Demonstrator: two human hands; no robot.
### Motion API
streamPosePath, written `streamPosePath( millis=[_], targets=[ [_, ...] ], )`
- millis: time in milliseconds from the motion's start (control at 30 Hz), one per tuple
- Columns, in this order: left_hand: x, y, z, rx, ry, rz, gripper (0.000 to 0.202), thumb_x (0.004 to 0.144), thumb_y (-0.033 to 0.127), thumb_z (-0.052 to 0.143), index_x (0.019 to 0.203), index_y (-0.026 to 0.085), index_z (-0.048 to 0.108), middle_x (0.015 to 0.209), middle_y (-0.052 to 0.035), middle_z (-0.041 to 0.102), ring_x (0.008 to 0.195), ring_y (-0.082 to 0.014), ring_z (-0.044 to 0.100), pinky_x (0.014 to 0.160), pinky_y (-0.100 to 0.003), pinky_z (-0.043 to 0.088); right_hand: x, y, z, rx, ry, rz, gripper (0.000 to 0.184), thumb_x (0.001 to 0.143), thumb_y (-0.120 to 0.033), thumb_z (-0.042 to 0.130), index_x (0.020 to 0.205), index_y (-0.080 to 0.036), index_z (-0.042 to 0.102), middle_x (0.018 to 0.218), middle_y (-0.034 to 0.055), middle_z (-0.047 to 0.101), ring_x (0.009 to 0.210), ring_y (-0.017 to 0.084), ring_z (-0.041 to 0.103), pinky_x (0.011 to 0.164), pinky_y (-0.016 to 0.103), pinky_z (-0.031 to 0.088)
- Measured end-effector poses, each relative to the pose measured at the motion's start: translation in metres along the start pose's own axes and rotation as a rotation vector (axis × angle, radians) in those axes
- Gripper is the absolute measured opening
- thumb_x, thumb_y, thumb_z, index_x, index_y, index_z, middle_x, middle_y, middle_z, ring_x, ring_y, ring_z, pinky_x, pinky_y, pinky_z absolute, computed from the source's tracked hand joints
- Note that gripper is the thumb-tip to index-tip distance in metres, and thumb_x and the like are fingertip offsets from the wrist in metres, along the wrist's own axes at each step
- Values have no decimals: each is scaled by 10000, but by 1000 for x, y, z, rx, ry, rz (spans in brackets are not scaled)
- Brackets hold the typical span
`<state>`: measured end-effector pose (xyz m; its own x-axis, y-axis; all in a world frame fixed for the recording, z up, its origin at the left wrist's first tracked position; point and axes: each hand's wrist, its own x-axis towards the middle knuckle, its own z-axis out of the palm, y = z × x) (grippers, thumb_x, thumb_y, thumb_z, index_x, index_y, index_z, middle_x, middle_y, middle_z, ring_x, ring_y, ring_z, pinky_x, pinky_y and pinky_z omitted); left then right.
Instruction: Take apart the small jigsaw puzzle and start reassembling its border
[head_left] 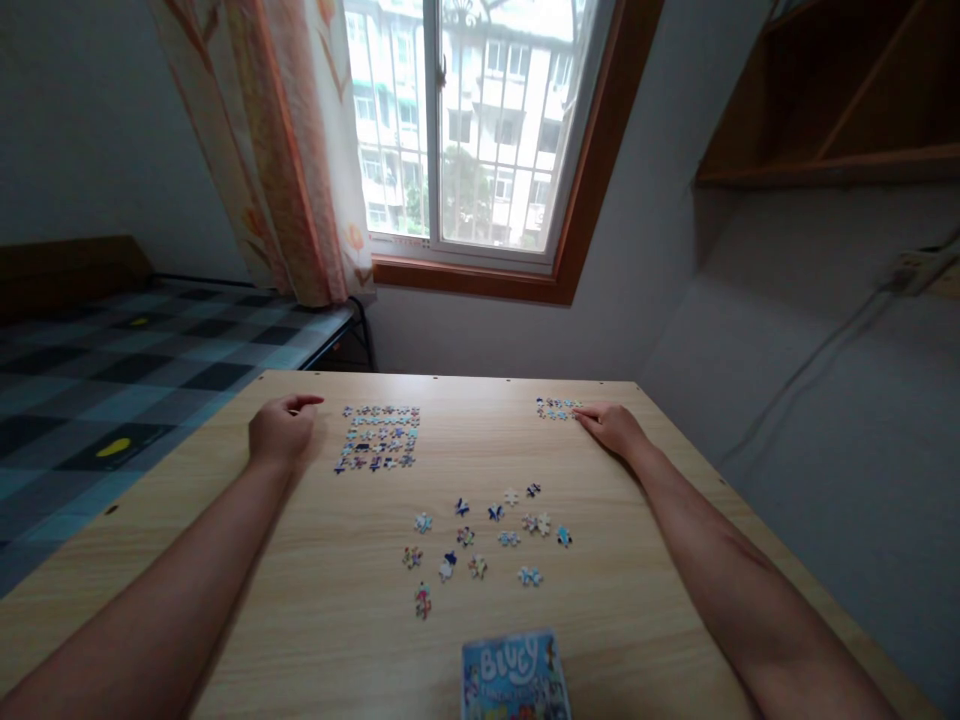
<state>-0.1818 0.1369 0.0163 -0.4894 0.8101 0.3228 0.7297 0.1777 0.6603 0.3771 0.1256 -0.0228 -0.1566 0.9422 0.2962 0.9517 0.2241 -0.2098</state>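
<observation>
My right hand (613, 428) reaches to the far right of the table, its fingertips pressed together on a jigsaw puzzle piece at the right end of two short rows of puzzle pieces (556, 409). That piece is mostly covered by the fingers. At the far left my left hand (279, 432) rests with its fingers curled in and the index finger bent toward the right; nothing shows in it. Just right of it lies a block of puzzle pieces (379, 437) set out in several rows. Loose puzzle pieces (478, 567) are scattered across the middle, apart from both hands.
A blue puzzle box (514, 675) marked "Bluey" stands at the near edge of view on the wooden table (315, 600). Beyond are a window (495, 130) and a curtain (300, 150). A bed (187, 330) is left; a wall shelf (832, 165) hangs upper right.
</observation>
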Motion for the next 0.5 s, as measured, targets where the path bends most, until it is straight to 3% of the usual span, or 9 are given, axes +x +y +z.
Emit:
streamPosePath(
  millis=[100,167,367,500],
  targets=[
    [2,-4,3,0,-11,10,401,770,284,531,1057,154,779,674,-28,650,547,-157,518,549,-262,368,-1,-5,-5,82,32,-5,311,938,-330,557,1144,-232,767,1129,56,750,966,198,693,862,277,507],
    [3,-5,4,-3,-1,16,390,774,287,535,1048,160,783,694,-30,659,558,-154,521,559,-258,375,-1,-18,-11,158,-20,-47,301,912,-338,580,1091,-212,786,1047,63,765,845,181,684,783,265,503],
    [3,-5,5,4,12,5,366,781,279,547,1032,170,790,707,-30,666,572,-148,527,568,-250,380,-4,-91,-27,361,-548,-273,230,815,-384,688,855,-183,790,764,18,738,678,130,636,610,211,428],
    [3,-5,4,-4,7,7,367,783,276,550,1040,168,789,711,-32,672,573,-148,531,564,-247,380,-11,-120,-28,347,-641,-338,252,759,-424,748,843,-188,772,759,0,719,658,115,608,566,203,388]
  ],
)
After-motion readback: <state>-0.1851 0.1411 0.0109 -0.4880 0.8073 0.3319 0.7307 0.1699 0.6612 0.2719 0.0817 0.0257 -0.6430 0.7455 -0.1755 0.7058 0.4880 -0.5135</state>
